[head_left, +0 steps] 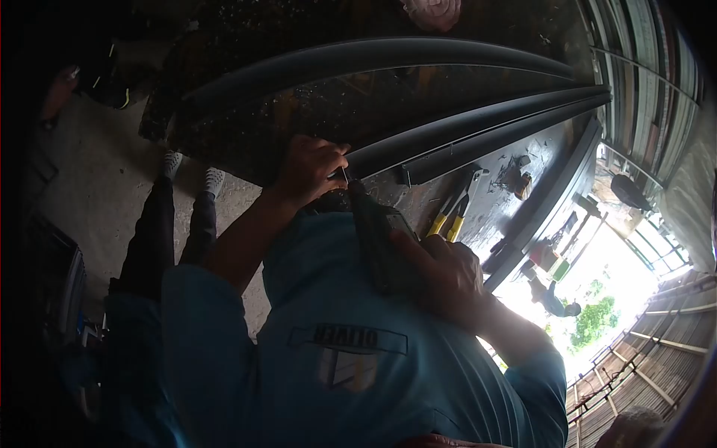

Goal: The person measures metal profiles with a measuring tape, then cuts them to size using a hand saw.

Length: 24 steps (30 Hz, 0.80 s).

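My left hand [310, 168] is closed with fingertips pinched at the near end of a dark, long profile [448, 123]; a thin bright piece shows at the fingertips. My right hand [448, 276] is wrapped round a dark green power tool [381, 239], whose narrow front end points up beside my left fingertips. What exactly the left fingers grip is too small to tell. Pliers with yellow handles [452, 213] lie just beyond my right hand.
Another long dark profile [388, 56] lies across the dark work surface [246, 134]. More profiles lie at the right. A person's legs [153, 231] stand at the left. Another person [554, 300] is far off at the right. Long strips [642, 75] line the upper right.
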### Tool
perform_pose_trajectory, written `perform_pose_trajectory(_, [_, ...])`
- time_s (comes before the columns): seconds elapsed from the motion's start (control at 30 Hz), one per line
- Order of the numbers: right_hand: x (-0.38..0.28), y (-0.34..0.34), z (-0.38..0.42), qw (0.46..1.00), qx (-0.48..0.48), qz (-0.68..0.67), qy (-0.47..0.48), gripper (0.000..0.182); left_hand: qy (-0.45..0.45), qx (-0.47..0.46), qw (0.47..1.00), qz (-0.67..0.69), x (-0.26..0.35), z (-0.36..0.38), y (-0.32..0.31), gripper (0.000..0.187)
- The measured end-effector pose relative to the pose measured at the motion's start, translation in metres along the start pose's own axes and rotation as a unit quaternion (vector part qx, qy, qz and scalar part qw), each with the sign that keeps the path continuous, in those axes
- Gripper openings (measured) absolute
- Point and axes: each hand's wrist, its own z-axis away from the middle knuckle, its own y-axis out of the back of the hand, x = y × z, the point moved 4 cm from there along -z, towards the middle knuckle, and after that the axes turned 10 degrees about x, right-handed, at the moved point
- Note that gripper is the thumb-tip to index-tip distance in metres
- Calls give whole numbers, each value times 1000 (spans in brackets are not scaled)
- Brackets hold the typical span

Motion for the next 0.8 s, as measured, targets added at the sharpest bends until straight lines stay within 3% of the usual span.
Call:
perform_pose_trajectory(0.17, [-5,5,-1,999,30,21,-2,73,-8,10,1000,-1,2,1,-3,52])
perform_pose_trajectory(0.8, [1,4,-2,999,43,11,5,74,-4,-4,1000,-3,0,-1,1,49])
